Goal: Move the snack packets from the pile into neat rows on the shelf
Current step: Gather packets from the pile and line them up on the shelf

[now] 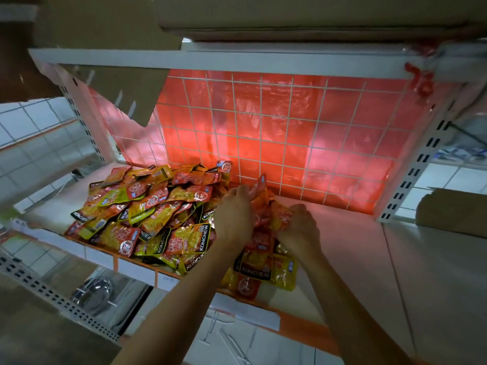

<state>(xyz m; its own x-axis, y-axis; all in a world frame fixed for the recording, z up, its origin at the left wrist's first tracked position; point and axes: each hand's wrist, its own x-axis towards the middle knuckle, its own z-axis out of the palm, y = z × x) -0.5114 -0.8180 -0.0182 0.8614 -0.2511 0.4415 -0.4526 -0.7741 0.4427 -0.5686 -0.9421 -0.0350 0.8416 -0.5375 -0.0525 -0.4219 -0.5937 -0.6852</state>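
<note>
Clasping snack packets (260, 193) — long axis upright, left hand (234, 216) and right hand (299, 229) curled round them.

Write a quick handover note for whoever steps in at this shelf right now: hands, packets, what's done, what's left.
Left hand: grips the upright bunch of orange-yellow foil snack packets from its left side.
Right hand: grips the same bunch from the right.
Pile of packets: loose heap on the left half of the white shelf board.
Done: a few packets laid at the front edge.
Left: most of the pile; no full row yet.
</note>
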